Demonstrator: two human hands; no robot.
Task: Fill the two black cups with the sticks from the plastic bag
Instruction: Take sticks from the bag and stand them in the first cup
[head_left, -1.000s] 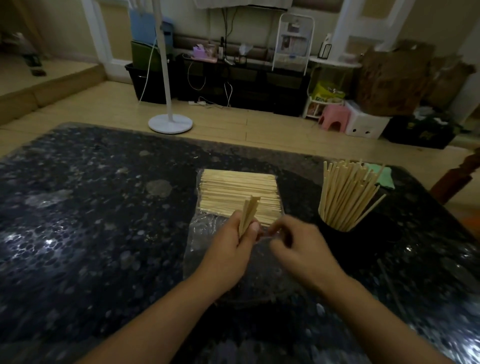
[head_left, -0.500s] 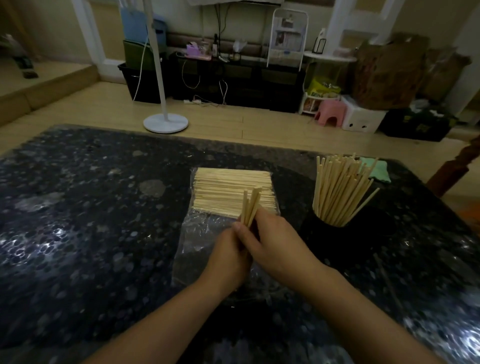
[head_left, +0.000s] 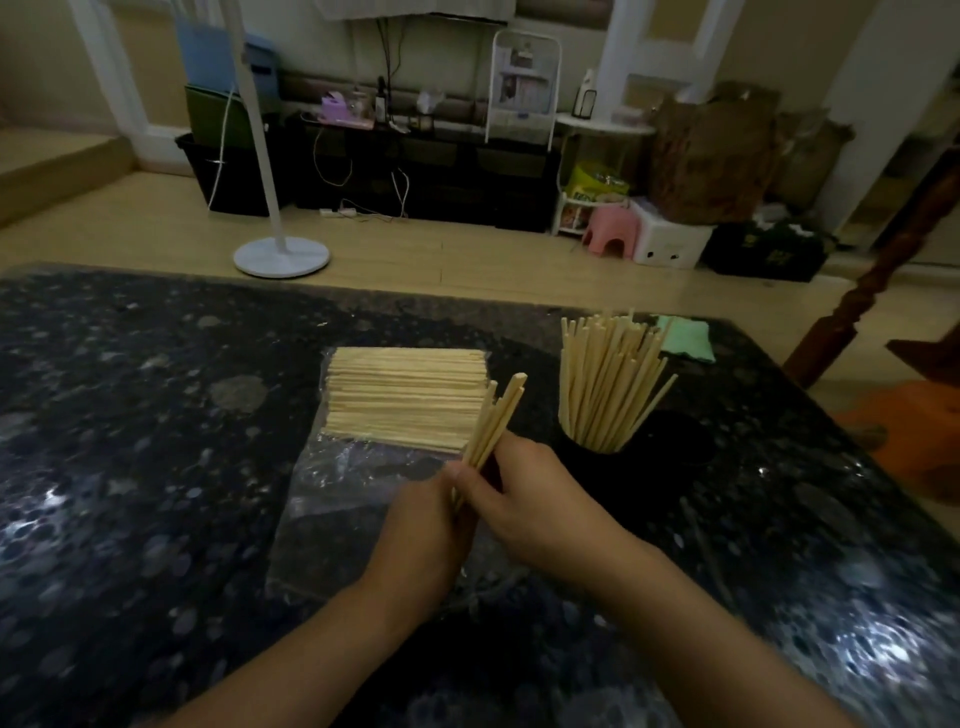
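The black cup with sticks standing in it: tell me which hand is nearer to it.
Right. The right hand sits just left of and in front of the black cup, gripping the small bundle of sticks. The left hand lies farther left, holding the same bundle.

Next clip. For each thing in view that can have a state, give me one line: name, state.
Plastic bag: lying flat on the table, a stack of sticks inside.
Stack of sticks: lying level in the bag's far end.
Black cup: upright, full of standing sticks.
Small bundle of sticks: tilted up, held by both hands.
Left hand: gripping the bundle's lower end.
Right hand: fingers curled on the bundle.
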